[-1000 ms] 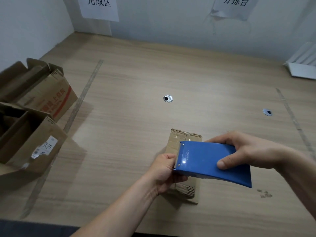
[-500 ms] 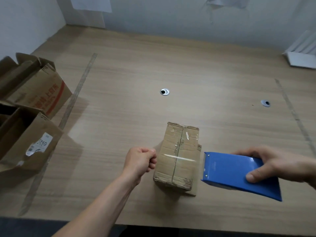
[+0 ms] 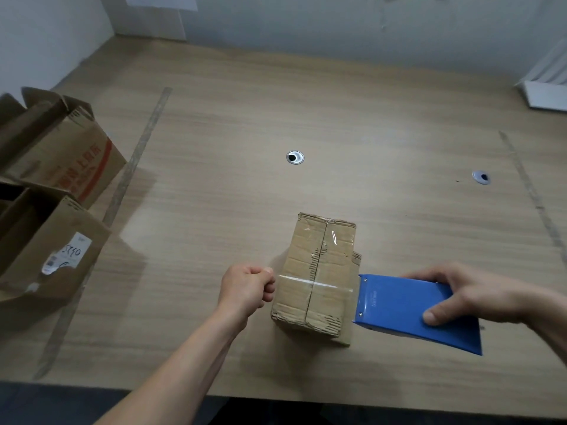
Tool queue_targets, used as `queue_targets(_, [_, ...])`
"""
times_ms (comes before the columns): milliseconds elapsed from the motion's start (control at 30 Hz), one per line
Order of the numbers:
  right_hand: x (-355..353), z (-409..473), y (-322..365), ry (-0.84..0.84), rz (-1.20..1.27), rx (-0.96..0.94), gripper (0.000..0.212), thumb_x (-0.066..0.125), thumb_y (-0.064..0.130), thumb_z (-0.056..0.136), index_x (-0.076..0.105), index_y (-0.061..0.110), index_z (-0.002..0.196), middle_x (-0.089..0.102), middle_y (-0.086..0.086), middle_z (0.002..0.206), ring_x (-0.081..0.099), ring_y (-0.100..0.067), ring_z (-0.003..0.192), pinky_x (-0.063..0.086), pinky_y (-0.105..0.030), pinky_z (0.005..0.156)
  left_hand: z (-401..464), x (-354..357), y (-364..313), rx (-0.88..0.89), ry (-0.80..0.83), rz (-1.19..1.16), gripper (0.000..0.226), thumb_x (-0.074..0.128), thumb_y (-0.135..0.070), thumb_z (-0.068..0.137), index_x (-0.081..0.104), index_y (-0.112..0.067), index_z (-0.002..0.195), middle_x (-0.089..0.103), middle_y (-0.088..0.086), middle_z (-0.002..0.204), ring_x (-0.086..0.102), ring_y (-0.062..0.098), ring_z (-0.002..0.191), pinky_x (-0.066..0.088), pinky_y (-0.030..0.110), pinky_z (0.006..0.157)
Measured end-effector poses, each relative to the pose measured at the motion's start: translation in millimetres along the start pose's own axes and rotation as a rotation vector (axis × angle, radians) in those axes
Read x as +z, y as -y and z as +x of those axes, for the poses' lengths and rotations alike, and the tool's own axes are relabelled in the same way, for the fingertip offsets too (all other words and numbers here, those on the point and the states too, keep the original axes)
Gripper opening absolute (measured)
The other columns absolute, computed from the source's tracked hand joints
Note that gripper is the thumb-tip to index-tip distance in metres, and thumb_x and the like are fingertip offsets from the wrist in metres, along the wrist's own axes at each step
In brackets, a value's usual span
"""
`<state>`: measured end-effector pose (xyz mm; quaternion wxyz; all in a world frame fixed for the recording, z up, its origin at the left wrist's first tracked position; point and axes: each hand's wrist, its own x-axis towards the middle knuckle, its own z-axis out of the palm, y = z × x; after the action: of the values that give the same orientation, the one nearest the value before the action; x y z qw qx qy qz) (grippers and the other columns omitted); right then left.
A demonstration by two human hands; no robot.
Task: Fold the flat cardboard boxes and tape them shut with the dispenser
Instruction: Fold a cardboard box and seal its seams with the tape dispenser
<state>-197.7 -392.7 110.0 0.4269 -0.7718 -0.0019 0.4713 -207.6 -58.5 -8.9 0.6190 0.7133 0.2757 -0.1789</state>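
Blue dispenser [image 3: 408,308] has pulled rightward off the box [image 3: 319,274] — clear tape [image 3: 316,285] now spans it.

Surface: my light wood-grain surface [image 3: 337,111] fills most of the frame.
Grommets: one round cable hole [image 3: 295,157] at centre, another [image 3: 481,177] to the right.
Walls: pale grey wall [image 3: 306,19] across the top, a white paper sheet [image 3: 159,1] taped upper left.
Light: soft glare left of centre.

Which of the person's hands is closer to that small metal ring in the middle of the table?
The left. The left hand is closed just below the metal ring, beside the small box. The right hand, holding the blue dispenser, is farther right.
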Motion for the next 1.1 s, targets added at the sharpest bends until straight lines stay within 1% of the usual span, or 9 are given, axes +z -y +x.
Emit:
queue_targets(333, [5.3, 16.7, -5.4, -0.015, -0.068, 0.079, 0.053, 0.081, 0.022, 0.066, 0.074, 0.031, 0.118, 0.078, -0.003, 0.108, 0.074, -0.024, 0.099, 0.059, -0.039, 0.090, 3.7, 8.4, 10.1, -0.068, 0.053, 0.051, 0.028, 0.060, -0.011, 0.093, 0.063, -0.007, 0.066, 0.056, 0.007, 0.056, 0.047, 0.019, 0.048, 0.030, 0.021, 0.042])
queue_targets(533, [8.5, 23.5, -8.4, -0.048, -0.108, 0.117, 0.056, 0.080, 0.023, 0.063, 0.074, 0.029, 0.119, 0.078, 0.000, 0.105, 0.074, -0.021, 0.097, 0.059, -0.039, 0.090, 4.3, 19.4, 17.1, 0.065, 0.024, 0.242, 0.042, 0.061, -0.024, 0.091, 0.064, -0.007, 0.053, 0.060, 0.001, 0.050, 0.054, 0.015, 0.044, 0.039, 0.020, 0.043])
queue_targets(700, [8.0, 24.7, -7.8, -0.057, -0.134, 0.133, 0.056, 0.080, 0.023, 0.063, 0.074, 0.029, 0.118, 0.079, 0.000, 0.104, 0.074, -0.021, 0.095, 0.059, -0.040, 0.090, 9.5, 16.5, 27.2, 0.089, 0.011, 0.476, 0.057, 0.050, -0.059, 0.076, 0.059, -0.004, 0.065, 0.060, 0.009, 0.053, 0.066, 0.033, 0.061, 0.055, 0.043, 0.058])
queue_targets(767, [8.5, 25.1, -6.9, -0.061, -0.140, 0.133, 0.056, 0.080, 0.025, 0.062, 0.075, 0.030, 0.117, 0.079, 0.000, 0.104, 0.074, -0.022, 0.097, 0.058, -0.046, 0.094, 9.1, 8.7, 33.0, 0.032, -0.024, 0.621, 0.054, 0.059, -0.060, 0.076, 0.072, -0.007, 0.078, 0.073, 0.015, 0.081, 0.071, 0.032, 0.085, 0.058, 0.039, 0.078])
queue_targets(833, [9.6, 25.8, -6.1, -0.067, -0.160, 0.136, 0.055, 0.080, 0.028, 0.062, 0.075, 0.033, 0.117, 0.078, 0.002, 0.103, 0.074, -0.021, 0.096, 0.057, -0.050, 0.094, 5.9, -0.7, 38.1, 0.156, -0.122, 0.801, 0.058, 0.061, -0.044, 0.084, 0.064, -0.006, 0.127, 0.064, 0.017, 0.128, 0.058, 0.031, 0.123, 0.044, 0.032, 0.103])
queue_targets(900, [10.0, 27.9, -5.7, -0.068, -0.179, 0.149, 0.055, 0.080, 0.031, 0.062, 0.074, 0.036, 0.116, 0.078, 0.003, 0.103, 0.074, -0.020, 0.095, 0.056, -0.052, 0.093, -7.2, -1.0, 37.7, 0.630, -0.129, 0.839, 0.070, 0.050, -0.038, 0.087, 0.042, -0.002, 0.146, 0.041, 0.019, 0.152, 0.035, 0.034, 0.143, 0.022, 0.033, 0.119])
queue_targets(967, [9.5, 30.3, -6.2, -0.058, -0.182, 0.147, 0.056, 0.081, 0.033, 0.060, 0.074, 0.037, 0.115, 0.078, 0.003, 0.103, 0.074, -0.021, 0.095, 0.056, -0.056, 0.093, -26.6, 14.8, 37.1, 0.975, 0.052, 0.987, 0.088, 0.044, -0.055, 0.088, 0.019, -0.006, 0.156, 0.008, 0.014, 0.165, 0.003, 0.032, 0.152, 0.006, 0.044, 0.123])
queue_targets(1033, [10.6, 30.9, -5.0, -0.049, -0.180, 0.139, 0.057, 0.081, 0.034, 0.059, 0.074, 0.037, 0.116, 0.078, 0.003, 0.103, 0.074, -0.021, 0.095, 0.056, -0.055, 0.094, -35.7, 31.5, 35.8, 1.007, 0.204, 1.231, 0.110, 0.040, -0.077, 0.080, 0.000, -0.009, 0.157, -0.013, 0.012, 0.165, -0.018, 0.031, 0.150, -0.001, 0.053, 0.118])
queue_targets(1100, [10.3, 30.6, -3.8, -0.053, -0.188, 0.148, 0.058, 0.081, 0.033, 0.060, 0.074, 0.036, 0.117, 0.078, 0.004, 0.103, 0.074, -0.018, 0.094, 0.057, -0.049, 0.093, -29.0, 42.4, 40.0, 0.971, 0.263, 1.412, 0.115, 0.044, -0.078, 0.080, -0.013, -0.009, 0.153, -0.027, 0.013, 0.160, -0.034, 0.031, 0.144, -0.012, 0.055, 0.116])
